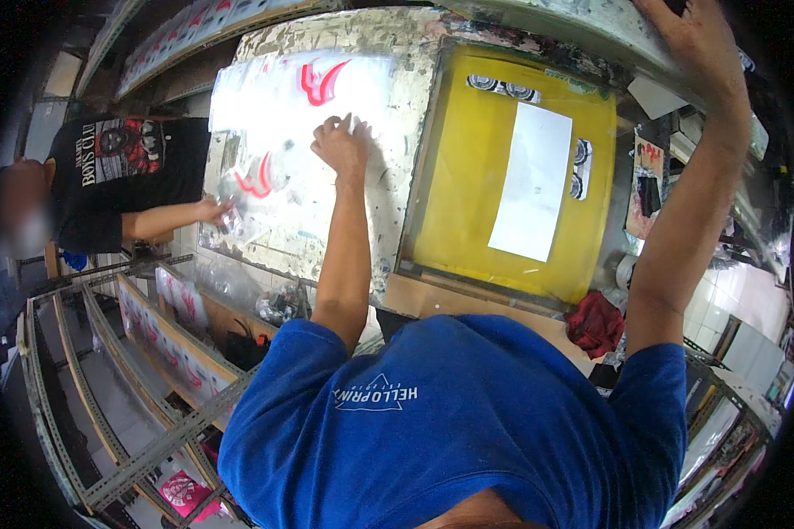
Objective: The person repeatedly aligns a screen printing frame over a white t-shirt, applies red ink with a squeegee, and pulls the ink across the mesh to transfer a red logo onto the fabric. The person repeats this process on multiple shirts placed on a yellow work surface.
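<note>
My left hand (pixel 342 145) rests over the worn white work table, its fingers apart and bent, touching a pale, glossy sheet (pixel 256 88). Just above those fingers is a red curved mark (pixel 322 84) on the sheet. A second red mark (pixel 256 179) shows lower left, near a co-worker's hand (pixel 213 211) that touches crumpled clear plastic (pixel 230 222). My right hand (pixel 701 44) is raised to the far right beside a long grey beam (pixel 591 22). Its fingertips are cut off by the picture's edge, so what they hold, if anything, is hidden.
Right of the sheet lies a framed yellow screen (pixel 454 167) bearing a white paper (pixel 531 181) and printed pieces (pixel 580 167). A dark red cloth (pixel 596 324) sits at its near right corner. Metal-framed racks (pixel 141 397) with printed panels stand lower left; a co-worker in black (pixel 141 167) stands left.
</note>
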Demonstrator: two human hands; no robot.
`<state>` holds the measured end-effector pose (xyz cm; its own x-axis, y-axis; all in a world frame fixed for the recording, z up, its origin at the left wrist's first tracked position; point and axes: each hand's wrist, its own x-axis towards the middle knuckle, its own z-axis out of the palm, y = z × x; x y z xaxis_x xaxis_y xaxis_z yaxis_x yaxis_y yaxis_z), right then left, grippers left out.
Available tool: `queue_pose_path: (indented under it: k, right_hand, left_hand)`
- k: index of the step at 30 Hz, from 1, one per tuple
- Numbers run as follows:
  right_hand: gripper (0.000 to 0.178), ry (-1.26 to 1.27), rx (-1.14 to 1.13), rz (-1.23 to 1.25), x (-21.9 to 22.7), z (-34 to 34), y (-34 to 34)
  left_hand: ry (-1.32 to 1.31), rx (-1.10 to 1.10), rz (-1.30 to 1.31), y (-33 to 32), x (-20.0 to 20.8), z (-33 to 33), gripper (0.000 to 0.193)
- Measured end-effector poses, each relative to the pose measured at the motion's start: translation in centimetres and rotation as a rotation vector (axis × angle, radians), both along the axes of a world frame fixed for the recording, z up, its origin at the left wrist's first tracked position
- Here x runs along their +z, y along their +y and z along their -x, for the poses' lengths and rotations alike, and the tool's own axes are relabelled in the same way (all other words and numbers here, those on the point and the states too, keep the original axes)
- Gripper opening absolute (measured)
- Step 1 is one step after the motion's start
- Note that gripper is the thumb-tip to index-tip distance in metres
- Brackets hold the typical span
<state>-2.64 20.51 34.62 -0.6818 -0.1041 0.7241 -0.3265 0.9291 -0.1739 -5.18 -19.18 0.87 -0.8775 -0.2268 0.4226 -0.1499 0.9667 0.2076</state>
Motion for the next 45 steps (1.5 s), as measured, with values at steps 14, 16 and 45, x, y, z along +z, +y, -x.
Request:
queue_pose_path:
  k: [14, 16, 45]
  right_hand:
    - [0.036, -0.080, -0.090, -0.145, 0.2, 0.4, 0.5]
    - [0.036, -0.216, -0.012, -0.068, 1.1, 0.5, 0.1]
    - [0.038, -0.149, 0.093, -0.012, 0.6, 0.4, 1.0]
  left_hand:
    - [-0.235, -0.670, -0.449, 11.4, 5.1, -5.7, 0.041]
    - [-0.258, -0.649, -0.084, 12.9, 2.2, -7.6, 0.051]
    - [-0.242, -0.919, -0.137, 22.6, -1.4, -7.0, 0.068]
